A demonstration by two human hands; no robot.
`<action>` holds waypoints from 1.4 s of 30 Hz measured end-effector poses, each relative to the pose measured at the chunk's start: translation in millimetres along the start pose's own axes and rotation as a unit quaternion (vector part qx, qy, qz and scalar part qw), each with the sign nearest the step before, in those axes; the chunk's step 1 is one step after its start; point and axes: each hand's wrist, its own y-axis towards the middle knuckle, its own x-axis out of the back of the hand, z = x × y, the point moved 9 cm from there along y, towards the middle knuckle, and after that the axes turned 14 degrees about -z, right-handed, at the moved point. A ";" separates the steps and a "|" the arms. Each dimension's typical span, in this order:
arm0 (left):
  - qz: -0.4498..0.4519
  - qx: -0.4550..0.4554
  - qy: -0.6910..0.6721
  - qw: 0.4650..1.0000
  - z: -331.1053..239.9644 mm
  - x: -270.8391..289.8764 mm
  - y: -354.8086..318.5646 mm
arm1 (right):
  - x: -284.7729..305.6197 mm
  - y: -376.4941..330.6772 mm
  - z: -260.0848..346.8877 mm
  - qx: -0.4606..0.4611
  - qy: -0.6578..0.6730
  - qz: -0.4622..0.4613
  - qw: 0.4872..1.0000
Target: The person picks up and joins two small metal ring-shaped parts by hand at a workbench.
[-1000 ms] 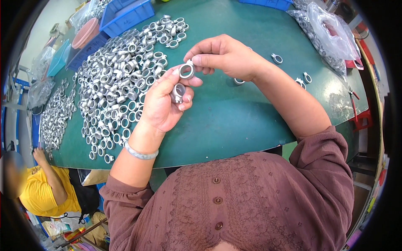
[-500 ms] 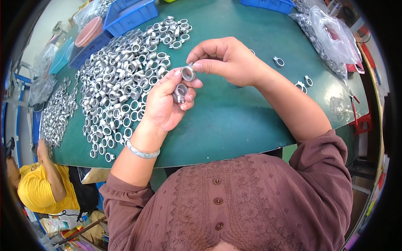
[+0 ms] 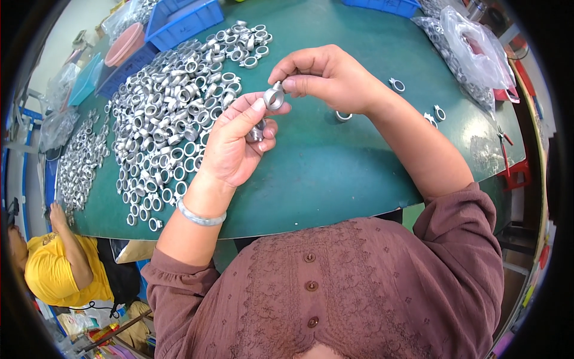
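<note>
My left hand (image 3: 233,140) pinches a grey metal ring clamp (image 3: 274,99) between thumb and fingers, above the green table. A second ring clamp (image 3: 256,131) sits lower in the same hand, held by the curled fingers. The thumb and forefinger of my right hand (image 3: 329,78) are closed at the small lug on top of the upper ring. Whether a tiny part is between those fingertips I cannot make out. To the left lies a large heap of similar rings (image 3: 161,119). One loose ring (image 3: 343,116) rests on the table below my right hand.
A few rings (image 3: 397,85) lie at the right, near red-handled pliers (image 3: 505,137). Clear bags of rings (image 3: 460,54) stand at the far right. Blue bins (image 3: 185,24) line the back. A person in yellow (image 3: 63,269) sits at the left by another heap (image 3: 84,167).
The upper ring has turned and moved slightly up and right, with my right hand still at its lug. A loose ring now shows below my right wrist.
</note>
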 end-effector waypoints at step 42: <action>-0.063 -0.050 -0.060 0.995 -49.3 38.8 12.2 | 20.1 -1.6 -44.9 -0.022 -0.456 0.128 0.880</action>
